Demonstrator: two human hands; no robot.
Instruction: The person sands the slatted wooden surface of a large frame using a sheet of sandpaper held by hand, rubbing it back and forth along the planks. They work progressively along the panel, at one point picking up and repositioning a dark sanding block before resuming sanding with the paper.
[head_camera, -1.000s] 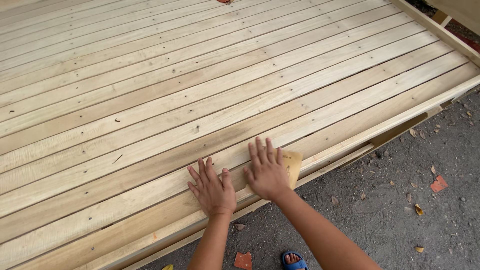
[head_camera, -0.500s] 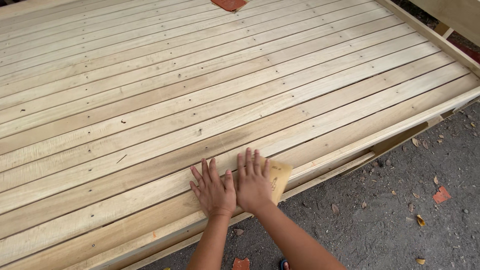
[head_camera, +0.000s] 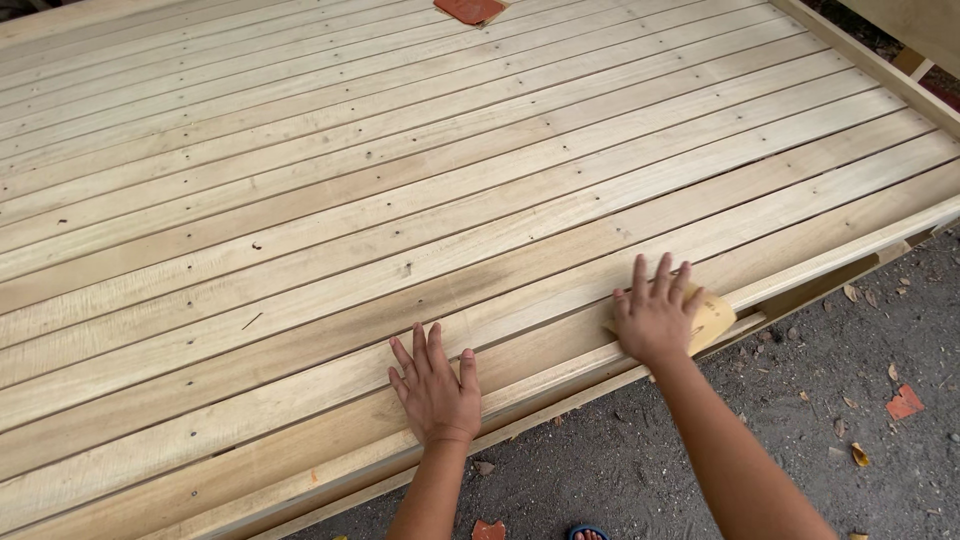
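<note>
Sandpaper (head_camera: 712, 318) lies flat under your right hand (head_camera: 655, 322), near the front edge of the big slatted wooden platform (head_camera: 420, 170). It is a tan sheet, and only its right part peeks out past your hand. Your right fingers (head_camera: 640, 280) are spread a little and pressed flat on top of the sheet, holding it down on the wood. They are not pinching it.

Your left hand (head_camera: 435, 385) lies flat on the bare boards to the left, well apart from the sheet. Its fingers are close together and holding nothing.

No box or bowl can be seen, so nothing sits inside anything.

The boards are pale planks side by side with thin dark gaps between them. Small dark nail heads dot the planks. A reddish flat piece (head_camera: 470, 9) lies far away at the top edge of the platform. Nothing lies on the wood between your hands or right in front of them, so the boards ahead are open.

The front edge of the platform runs at a slant just below both wrists. Past it is dark gritty ground (head_camera: 860, 400) with dry leaves and a small red scrap (head_camera: 904, 402). A thin wooden rail (head_camera: 870, 62) runs along the right side of the platform.
</note>
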